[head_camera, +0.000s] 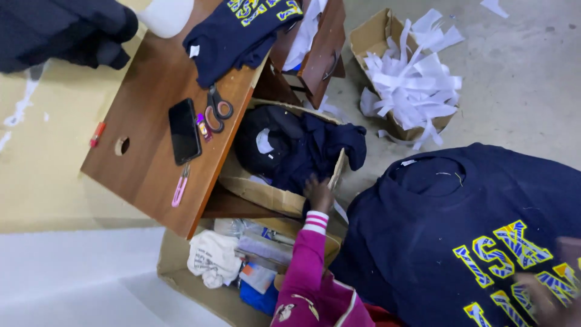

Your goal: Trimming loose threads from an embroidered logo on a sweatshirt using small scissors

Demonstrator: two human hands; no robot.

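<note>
While your left hand (317, 192), sleeved in pink with a striped cuff, reaches into the open cardboard box (266, 195) beside the desk, its fingers press onto the dark navy garments (302, 148) heaped inside; whether they have closed on the cloth cannot be told from this angle. Your right hand (554, 297) shows only as a blur at the lower right corner, lying on a navy sweatshirt (460, 242) with yellow and blue lettering spread across your lap, and its grip cannot be made out either. On the wooden desk (145, 127) above the box lie a black phone (184, 131), a pair of scissors (216, 109), pink thread snips (180, 188) and another folded navy shirt (239, 33). A second box (369, 36) on the concrete floor holds white paper strips (414, 75). Below the desk, a third carton (181, 272) carries white cloth and packets.
</note>
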